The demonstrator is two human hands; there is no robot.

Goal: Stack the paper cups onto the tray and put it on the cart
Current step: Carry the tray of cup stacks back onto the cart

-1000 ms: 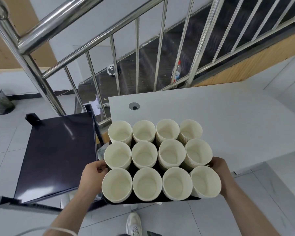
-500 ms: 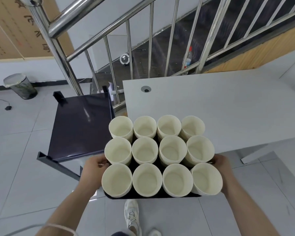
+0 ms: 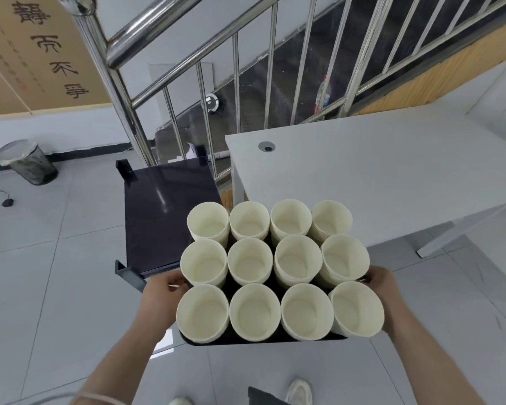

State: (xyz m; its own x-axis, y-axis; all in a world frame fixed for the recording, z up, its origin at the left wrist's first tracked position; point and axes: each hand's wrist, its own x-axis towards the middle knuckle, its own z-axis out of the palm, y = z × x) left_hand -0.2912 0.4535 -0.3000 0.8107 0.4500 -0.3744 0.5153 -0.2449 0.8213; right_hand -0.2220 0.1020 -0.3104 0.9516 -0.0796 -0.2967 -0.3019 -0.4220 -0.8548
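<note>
A black tray (image 3: 263, 340) carries several stacks of cream paper cups (image 3: 250, 260) in rows, all upright and open at the top. My left hand (image 3: 161, 293) grips the tray's left edge and my right hand (image 3: 384, 283) grips its right edge. I hold the tray in the air above the floor, off the table. The dark cart (image 3: 165, 211) stands ahead and to the left, its glossy top bare, just beyond the tray's far left corner.
A white table (image 3: 377, 168) with a cable hole lies ahead to the right. A steel stair railing (image 3: 123, 92) rises behind cart and table. A lined waste bin (image 3: 27, 162) stands far left on the tiled floor. My shoes show below the tray.
I have stepped back from the table with the tray. The cart and table now lie farther ahead, and more floor shows on the left. Both hands keep their grip.
</note>
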